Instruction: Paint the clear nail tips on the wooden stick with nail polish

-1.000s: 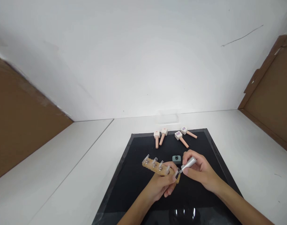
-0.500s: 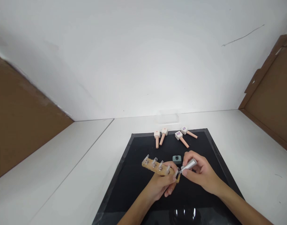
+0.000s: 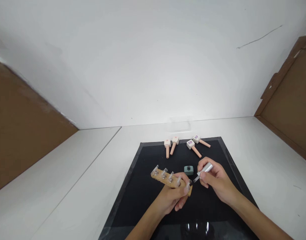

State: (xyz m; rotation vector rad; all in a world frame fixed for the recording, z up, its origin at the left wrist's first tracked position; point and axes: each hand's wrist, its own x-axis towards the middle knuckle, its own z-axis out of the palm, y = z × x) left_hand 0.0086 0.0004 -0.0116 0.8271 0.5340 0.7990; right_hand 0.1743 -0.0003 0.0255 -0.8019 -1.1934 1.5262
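My left hand [image 3: 171, 196] grips the near right end of a light wooden strip [image 3: 167, 181] that carries a row of clear nail tips on metal studs, held just above a black mat [image 3: 143, 196]. My right hand [image 3: 216, 181] pinches a silver brush cap [image 3: 204, 169], its thin brush tip pointing down-left toward the strip's rightmost nail tip, a small gap apart. A small teal polish bottle [image 3: 188, 170] stands open on the mat between the two hands.
Several peach polish bottles with white caps lie along the mat's far edge, two [image 3: 169, 145] on the left and two [image 3: 196, 144] on the right. The mat lies on a white table [image 3: 75, 180] against a white wall. Brown cardboard panels [image 3: 287, 103] stand at both sides.
My right hand has drawn the brush back to the right, away from the rightmost nail tip it was touching. The left hand and strip have barely moved.
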